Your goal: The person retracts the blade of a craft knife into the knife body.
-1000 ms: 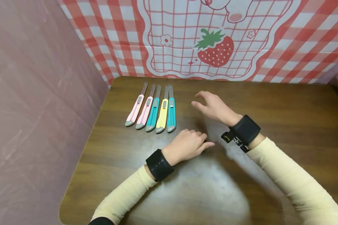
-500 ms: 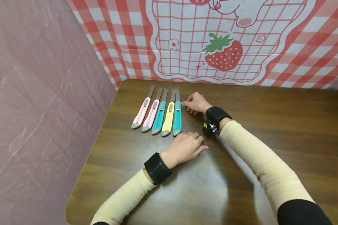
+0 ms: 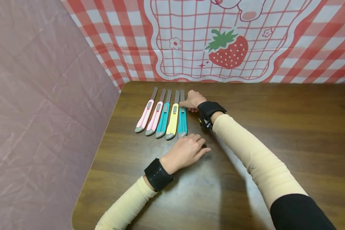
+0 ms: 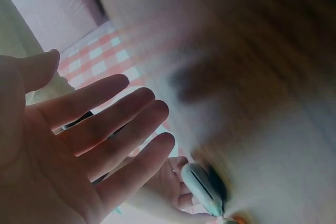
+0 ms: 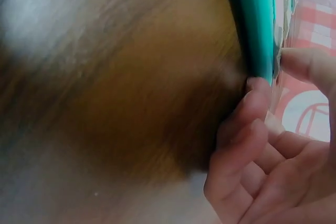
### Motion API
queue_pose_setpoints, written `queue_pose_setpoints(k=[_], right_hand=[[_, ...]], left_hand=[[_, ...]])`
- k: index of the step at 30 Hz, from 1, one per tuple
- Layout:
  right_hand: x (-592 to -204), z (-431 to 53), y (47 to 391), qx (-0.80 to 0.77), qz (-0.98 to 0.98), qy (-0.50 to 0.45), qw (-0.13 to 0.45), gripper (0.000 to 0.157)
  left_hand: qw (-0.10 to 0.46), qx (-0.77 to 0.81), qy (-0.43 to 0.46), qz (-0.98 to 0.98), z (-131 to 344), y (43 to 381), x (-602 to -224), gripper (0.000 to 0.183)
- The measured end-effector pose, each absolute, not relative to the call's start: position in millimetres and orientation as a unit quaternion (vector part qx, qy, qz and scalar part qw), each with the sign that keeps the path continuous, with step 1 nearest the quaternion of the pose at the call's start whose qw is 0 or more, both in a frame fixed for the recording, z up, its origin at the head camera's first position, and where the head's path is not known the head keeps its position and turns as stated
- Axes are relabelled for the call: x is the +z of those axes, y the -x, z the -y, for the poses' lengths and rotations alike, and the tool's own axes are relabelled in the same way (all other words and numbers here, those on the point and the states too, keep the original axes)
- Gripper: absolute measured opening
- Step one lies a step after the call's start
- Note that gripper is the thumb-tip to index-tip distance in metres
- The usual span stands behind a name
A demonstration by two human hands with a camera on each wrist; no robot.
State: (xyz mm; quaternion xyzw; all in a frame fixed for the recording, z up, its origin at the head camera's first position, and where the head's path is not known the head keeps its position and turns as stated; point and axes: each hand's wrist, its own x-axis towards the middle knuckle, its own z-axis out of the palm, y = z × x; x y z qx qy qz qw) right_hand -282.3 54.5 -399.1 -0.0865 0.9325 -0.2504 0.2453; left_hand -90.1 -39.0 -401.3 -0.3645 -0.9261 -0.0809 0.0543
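Note:
Several utility knives with blades out lie side by side on the table, blades toward the back. At the row's right end, my right hand [image 3: 193, 99] pinches a teal utility knife [image 3: 182, 123] near its slider, thumb on top and fingers at its side. To its left are a yellow knife [image 3: 172, 123], another teal knife [image 3: 162, 121] and two pink ones, the inner pink knife [image 3: 154, 119] and the outer pink knife [image 3: 145, 116]. My left hand [image 3: 185, 151] hovers or rests just in front of the row, holding nothing; its fingers [image 4: 131, 124] look loosely extended in the left wrist view.
The brown wooden table [image 3: 276, 127] stretches far to the right. Behind it hangs a red-checked cloth [image 3: 201, 54] with a strawberry print. A pink curtain [image 3: 46, 111] borders the left side.
My right hand has come in from the right and now pinches the rightmost teal utility knife, whose blade stands slightly farther from the yellow one's. My left hand stays nearly in place.

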Motion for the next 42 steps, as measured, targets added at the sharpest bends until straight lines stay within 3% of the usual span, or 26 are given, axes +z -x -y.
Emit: queue_pose_setpoints(k=[8,14,18,28,35,39,42], right_hand=[[-401.5,-66.4,281.3,-0.346,-0.904,0.082,0.236,0.039],[-406.8,-93.5,281.7,-0.459,-0.843,0.091,0.266,0.026],[-406.1,-118.0,276.2,-0.492,-0.825,0.095,0.261,0.032],[-372.4,-176.4,232.1,-0.520,-0.833,0.117,0.150,0.032],[-342.5,-205.0,195.5,-0.547,-0.822,0.136,0.075,0.030],[-328.4,-220.1,172.6,-0.538,-0.833,0.126,0.031,0.028],[-320.8,-230.6,157.1,-0.535,-0.837,0.114,0.004,0.027]], left_hand=[[0.044,-0.090,0.364,0.926,39.6,91.7,-402.3,0.037],[0.023,-0.116,0.362,0.925,39.6,92.1,-401.8,0.038],[0.017,-0.126,0.357,0.926,39.1,93.4,-399.7,0.037],[0.008,-0.137,0.320,0.937,47.6,99.9,-388.9,0.038],[-0.025,-0.264,0.285,0.921,41.5,116.0,-376.3,0.038],[-0.070,-0.351,0.291,0.887,27.6,129.6,-375.6,0.035],[-0.137,-0.439,0.295,0.837,14.4,140.5,-378.7,0.035]])
